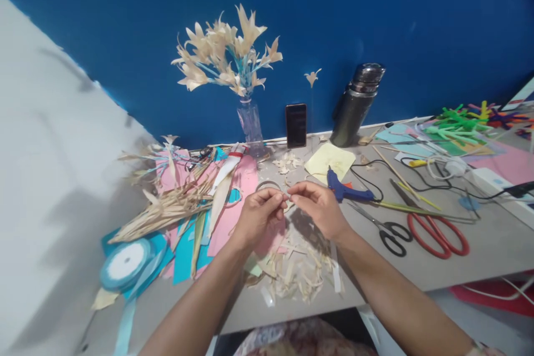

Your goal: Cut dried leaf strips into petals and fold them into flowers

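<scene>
My left hand (262,212) and my right hand (320,210) meet above the middle of the table, fingertips pinched close together. Whatever is between them is too small and pale to make out. Under and in front of them lie curled scraps of dried husk (298,275). Just beyond my right hand rests a blue glue gun (348,189), beside a yellow paper square (331,161) with small pale bits on it. Pink paper (246,175) lies beyond and left of my left hand. A pile of cut husk pieces (287,162) sits farther back.
At the back stand a clear bottle (250,122) of husk flowers (225,50), a phone (296,125) and a dark flask (357,105). Black-handled scissors (392,236) and red-handled scissors (438,236) lie right. Left are dried husks (162,211) and a ribbon roll (125,264). Cables cross the right side.
</scene>
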Action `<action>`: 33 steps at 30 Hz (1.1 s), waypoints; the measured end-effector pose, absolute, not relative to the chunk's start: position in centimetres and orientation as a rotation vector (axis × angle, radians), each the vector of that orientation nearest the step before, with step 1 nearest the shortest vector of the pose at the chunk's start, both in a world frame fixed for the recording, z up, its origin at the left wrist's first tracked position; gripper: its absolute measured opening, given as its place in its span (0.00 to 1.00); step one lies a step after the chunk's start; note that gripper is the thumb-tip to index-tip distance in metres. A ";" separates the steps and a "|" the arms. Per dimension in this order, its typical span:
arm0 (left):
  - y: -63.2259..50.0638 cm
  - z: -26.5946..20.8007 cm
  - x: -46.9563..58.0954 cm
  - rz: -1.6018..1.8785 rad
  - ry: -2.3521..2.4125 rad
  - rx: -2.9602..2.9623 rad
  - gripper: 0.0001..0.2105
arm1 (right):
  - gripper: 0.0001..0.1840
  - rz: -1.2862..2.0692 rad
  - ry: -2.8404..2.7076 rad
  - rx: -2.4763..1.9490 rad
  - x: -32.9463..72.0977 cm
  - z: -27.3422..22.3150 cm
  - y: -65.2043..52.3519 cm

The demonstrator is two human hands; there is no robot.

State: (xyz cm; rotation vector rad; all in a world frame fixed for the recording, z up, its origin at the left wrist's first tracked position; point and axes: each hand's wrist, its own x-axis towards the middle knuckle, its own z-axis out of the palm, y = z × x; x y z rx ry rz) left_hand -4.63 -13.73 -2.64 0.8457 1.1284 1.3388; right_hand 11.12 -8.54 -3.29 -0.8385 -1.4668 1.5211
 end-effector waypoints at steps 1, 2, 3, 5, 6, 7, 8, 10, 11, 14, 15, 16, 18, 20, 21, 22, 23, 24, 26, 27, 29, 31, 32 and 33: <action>-13.8 -2.8 -4.4 1.359 1.148 0.858 0.10 | 0.08 1.531 -1.472 -0.824 10.9 -3.4 -8.6; -13.8 -3.0 -4.1 1.381 1.175 0.877 0.10 | 0.08 1.526 -1.481 -0.814 10.6 -3.4 -8.6; -13.9 -3.0 -3.9 1.406 1.203 0.893 0.10 | 0.08 1.507 -1.497 -0.810 10.4 -3.3 -8.7; -13.9 -3.0 -3.7 1.453 1.248 0.919 0.10 | 0.08 1.444 -1.550 -0.808 9.9 -3.0 -8.6; -14.0 -2.9 -3.6 1.481 1.263 0.927 0.10 | 0.07 1.413 -1.579 -0.807 9.7 -2.8 -8.5; -14.0 -2.8 -3.6 1.510 1.272 0.934 0.09 | 0.07 1.390 -1.603 -0.801 9.5 -2.6 -8.4; -14.0 -2.7 -3.7 1.537 1.277 0.939 0.09 | 0.07 1.375 -1.620 -0.790 9.4 -2.5 -8.2; -14.0 -2.6 -3.8 1.580 1.271 0.930 0.10 | 0.06 1.360 -1.633 -0.769 9.1 -2.4 -7.9; -14.0 -2.6 -3.8 1.593 1.257 0.908 0.10 | 0.06 1.361 -1.631 -0.762 9.0 -2.4 -7.8; -14.0 -2.8 -3.9 1.599 1.213 0.821 0.10 | 0.06 1.401 -1.602 -0.759 8.7 -2.9 -7.6; -14.0 -2.9 -3.9 1.599 1.207 0.800 0.10 | 0.07 1.426 -1.590 -0.762 8.7 -3.1 -7.6; -14.0 -3.0 -3.9 1.599 1.205 0.786 0.10 | 0.07 1.450 -1.576 -0.765 8.7 -3.2 -7.6; -14.0 -3.2 -3.8 1.605 1.203 0.762 0.10 | 0.07 1.476 -1.552 -0.769 8.7 -3.4 -7.8; -13.9 -3.3 -3.6 1.610 1.194 0.742 0.09 | 0.07 1.461 -1.546 -0.777 8.8 -3.4 -7.9; -13.9 -3.4 -3.6 1.610 1.189 0.735 0.09 | 0.06 1.437 -1.553 -0.781 8.9 -3.4 -8.0; -13.9 -3.4 -3.5 1.611 1.184 0.731 0.09 | 0.05 1.409 -1.564 -0.783 9.0 -3.4 -8.1; -13.9 -3.5 -3.5 1.610 1.180 0.729 0.09 | 0.05 1.382 -1.579 -0.783 9.0 -3.4 -8.1; -13.9 -3.5 -3.5 1.606 1.178 0.730 0.09 | 0.05 1.356 -1.592 -0.780 9.1 -3.4 -8.2; -13.9 -3.6 -3.5 1.596 1.175 0.735 0.09 | 0.06 1.315 -1.611 -0.773 9.2 -3.5 -8.3; -13.9 -3.6 -3.4 1.593 1.174 0.739 0.09 | 0.06 1.297 -1.618 -0.769 9.2 -3.5 -8.3; -13.8 -3.7 -3.3 1.596 1.167 0.744 0.09 | 0.06 1.258 -1.637 -0.759 9.3 -3.7 -8.3; -13.8 -3.9 -3.2 1.605 1.145 0.734 0.10 | 0.06 1.212 -1.659 -0.745 9.4 -3.9 -8.2; -13.8 -4.0 -3.1 1.609 1.130 0.727 0.10 | 0.06 1.191 -1.668 -0.736 9.4 -3.9 -8.2; -13.8 -4.1 -3.0 1.612 1.116 0.720 0.10 | 0.06 1.173 -1.676 -0.729 9.4 -4.0 -8.2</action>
